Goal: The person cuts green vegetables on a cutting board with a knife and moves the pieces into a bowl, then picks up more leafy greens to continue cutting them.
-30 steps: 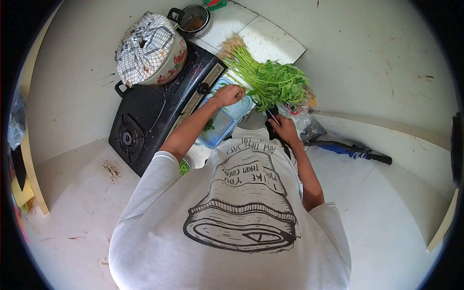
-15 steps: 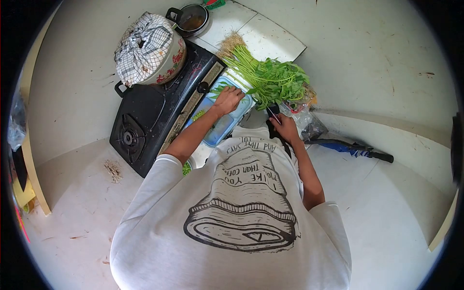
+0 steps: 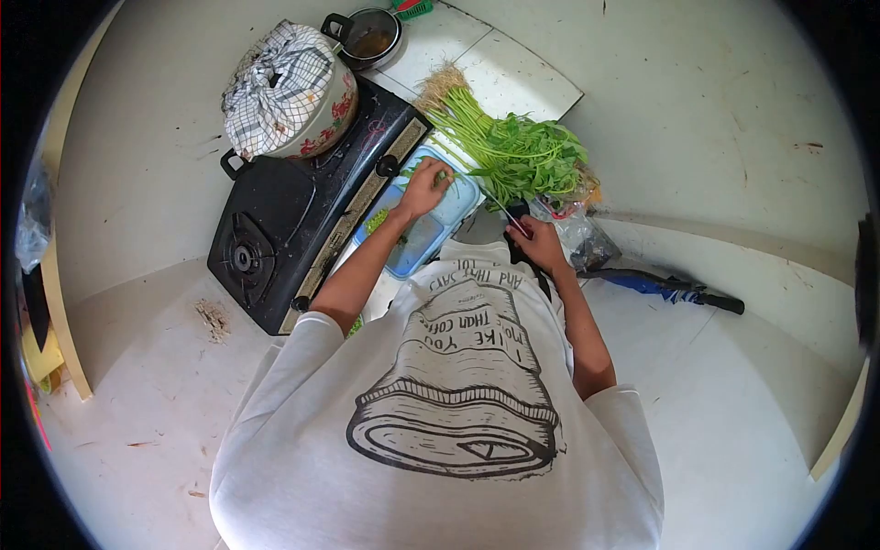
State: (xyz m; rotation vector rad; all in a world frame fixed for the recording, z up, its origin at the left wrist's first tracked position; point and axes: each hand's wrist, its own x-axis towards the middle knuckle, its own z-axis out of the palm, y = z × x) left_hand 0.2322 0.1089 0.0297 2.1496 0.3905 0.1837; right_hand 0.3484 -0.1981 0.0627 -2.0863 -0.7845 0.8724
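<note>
My left hand is over a blue divided plastic container, its fingers closed around some green leafy stems that are mostly hidden. Cut green pieces lie in another compartment of the container. My right hand grips a knife by its handle; the thin blade points up and left toward the container's corner. Just beyond both hands lies a big bunch of leafy greens, with pale roots at the upper left end and leaves to the right.
Left of the container is a black gas stove bearing a large pot wrapped in a checked cloth. A small dark pan stands behind it. Plastic bags and a folded blue umbrella lie to my right.
My left hand has shifted slightly left and down over the container. More of the knife blade shows now, and it reaches farther up and left. The bunch of greens stays in place.
</note>
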